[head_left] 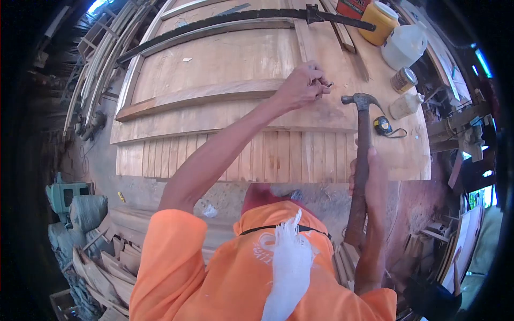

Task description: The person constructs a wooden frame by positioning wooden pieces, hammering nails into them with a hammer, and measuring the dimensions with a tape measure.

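Observation:
My right hand (373,174) is wrapped round the wooden handle of a claw hammer (363,134), which stands roughly upright in view with its metal head at the top. Above the end of a wooden rail (214,95), my left hand (305,85) is closed in a pinch. A small dark tip (330,85) pokes out from its fingers; what it belongs to is too small to tell. Under both lies a wooden frame (176,128) on the slatted worktable (241,158). The hammer head is to the right of the left hand, apart from it.
Across the far side lies a long dark bar clamp (225,24). A tape measure (382,125), a small white bottle (406,106), a can (403,80), a white jug (404,47) and a yellow container (379,22) stand at right. Wood scraps (115,262) are piled on the floor at left.

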{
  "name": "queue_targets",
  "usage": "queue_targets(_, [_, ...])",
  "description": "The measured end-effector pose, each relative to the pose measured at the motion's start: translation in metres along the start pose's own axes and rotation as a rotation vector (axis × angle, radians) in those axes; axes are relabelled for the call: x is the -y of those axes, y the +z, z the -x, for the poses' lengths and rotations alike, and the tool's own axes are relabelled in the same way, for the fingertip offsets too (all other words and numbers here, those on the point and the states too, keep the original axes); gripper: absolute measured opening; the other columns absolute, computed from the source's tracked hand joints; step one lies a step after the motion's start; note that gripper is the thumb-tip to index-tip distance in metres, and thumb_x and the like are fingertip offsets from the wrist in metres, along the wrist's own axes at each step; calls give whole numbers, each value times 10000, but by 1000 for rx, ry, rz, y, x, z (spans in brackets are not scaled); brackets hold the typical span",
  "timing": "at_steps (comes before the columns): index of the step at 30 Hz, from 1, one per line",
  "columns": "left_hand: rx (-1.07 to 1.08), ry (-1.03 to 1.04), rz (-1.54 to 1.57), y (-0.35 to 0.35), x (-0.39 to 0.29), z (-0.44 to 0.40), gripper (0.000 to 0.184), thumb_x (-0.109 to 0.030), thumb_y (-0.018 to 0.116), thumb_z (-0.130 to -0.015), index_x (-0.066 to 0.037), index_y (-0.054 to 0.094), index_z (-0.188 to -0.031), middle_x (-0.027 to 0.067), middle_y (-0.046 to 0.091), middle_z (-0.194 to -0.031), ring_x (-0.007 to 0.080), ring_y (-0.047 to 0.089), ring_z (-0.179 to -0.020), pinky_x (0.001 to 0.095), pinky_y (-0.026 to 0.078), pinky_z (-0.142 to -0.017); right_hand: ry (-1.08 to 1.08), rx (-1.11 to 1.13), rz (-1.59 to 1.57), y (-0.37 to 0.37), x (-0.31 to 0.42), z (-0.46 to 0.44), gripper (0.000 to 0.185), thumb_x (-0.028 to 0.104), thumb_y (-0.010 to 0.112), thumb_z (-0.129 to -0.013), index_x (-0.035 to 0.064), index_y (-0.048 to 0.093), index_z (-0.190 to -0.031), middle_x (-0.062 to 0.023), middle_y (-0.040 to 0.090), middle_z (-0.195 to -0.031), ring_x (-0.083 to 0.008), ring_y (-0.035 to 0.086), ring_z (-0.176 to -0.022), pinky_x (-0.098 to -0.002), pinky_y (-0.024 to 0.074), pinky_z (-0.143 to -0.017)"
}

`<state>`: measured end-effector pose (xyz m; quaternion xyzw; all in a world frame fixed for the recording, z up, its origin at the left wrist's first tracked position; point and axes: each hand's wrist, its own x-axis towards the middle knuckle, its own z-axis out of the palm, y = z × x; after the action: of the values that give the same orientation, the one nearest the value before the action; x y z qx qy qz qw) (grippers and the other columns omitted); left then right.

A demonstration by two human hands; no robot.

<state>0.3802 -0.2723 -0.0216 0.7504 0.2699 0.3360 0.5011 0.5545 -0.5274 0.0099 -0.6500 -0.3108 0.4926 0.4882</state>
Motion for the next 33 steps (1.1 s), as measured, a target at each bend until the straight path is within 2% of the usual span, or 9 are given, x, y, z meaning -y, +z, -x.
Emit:
queue_targets(4, [4, 126, -86, -5, 1, 2, 117, -26, 782, -924, 33, 686, -957, 44, 624, -1011, 133, 656, -880, 299, 542, -789, -179, -105, 142, 14, -9, 18, 416, 451, 454, -1156, 72, 566, -1023, -11, 556, -726, -102, 568, -539, -286, 471, -491])
queue_targets(8, [22, 130, 52, -6, 7, 12, 71, -35, 737, -965, 16, 720, -1010, 45, 697, -1021, 121, 677, -905, 287, 542, -814, -83, -50, 154, 31, 0, 40, 255, 309, 533, -1142, 70, 553, -1055, 5, 542, -708, -101, 554, -531, -294, 468, -487])
queue_targets(10, [-37, 196, 106, -9, -5, 4, 75, -45, 717, -983, 19, 720, -1023, 50, 720, -994, 120, 682, -912, 289, 544, -823, -84, -102, 117, 40, -4, 39, 221, 249, 552, -1127, 33, 579, -1168, -3, 542, -704, -109, 577, -539, -307, 473, -483])
queue_targets(13, [-129, 236, 81, -31, -16, -7, 108, -71, 683, -1015, 26, 715, -1051, 67, 751, -930, 125, 690, -895, 296, 545, -833, -41, -185, 232, 72, 22, 43, 498, 222, 554, -1113, -7, 479, -1549, -79, 587, -733, -164, 630, -581, -369, 500, -526])
queue_targets(18, [-143, 152, -226, -66, 13, 1, 145, -93, 651, -1040, 34, 705, -1085, 103, 767, -909, 146, 697, -842, 317, 546, -812, -316, -393, 415, 124, -5, 23, 586, 187, 509, -1132, 102, 346, -1688, -11, 565, -755, -98, 557, -510, -298, 486, -478])
queue_targets(24, [-123, 31, -155, -73, 29, 2, 145, -103, 652, -1039, 34, 696, -1057, 123, 760, -851, 162, 694, -788, 336, 537, -729, -188, -474, 509, 169, 6, 18, 582, 174, 527, -1126, 105, 373, -1683, -3, 560, -751, -78, 543, -518, -268, 479, -479])
queue_targets(26, [-111, 6, -108, -75, 39, -2, 152, -113, 658, -1039, 34, 693, -1052, 125, 756, -835, 161, 680, -765, 334, 530, -713, -133, -571, 244, 179, 24, 24, 564, 189, 531, -1128, 99, 403, -1670, 8, 554, -751, -73, 542, -526, -265, 477, -484])
queue_targets(29, [-107, 8, -107, -76, 35, -1, 163, -124, 655, -1045, 33, 699, -1055, 110, 763, -850, 154, 671, -757, 334, 530, -710, -109, -617, 279, 186, 28, 21, 557, 196, 536, -1128, 120, 420, -1667, 9, 559, -761, -69, 551, -556, -262, 477, -498])
queue_targets(33, [-123, -89, -16, -74, 23, -4, 171, -132, 649, -1053, 31, 704, -1057, 95, 770, -876, 147, 671, -777, 329, 531, -731, 23, -529, 341, 183, 36, 32, 539, 217, 541, -1127, 103, 454, -1646, 5, 576, -764, -77, 553, -567, -284, 485, -515])
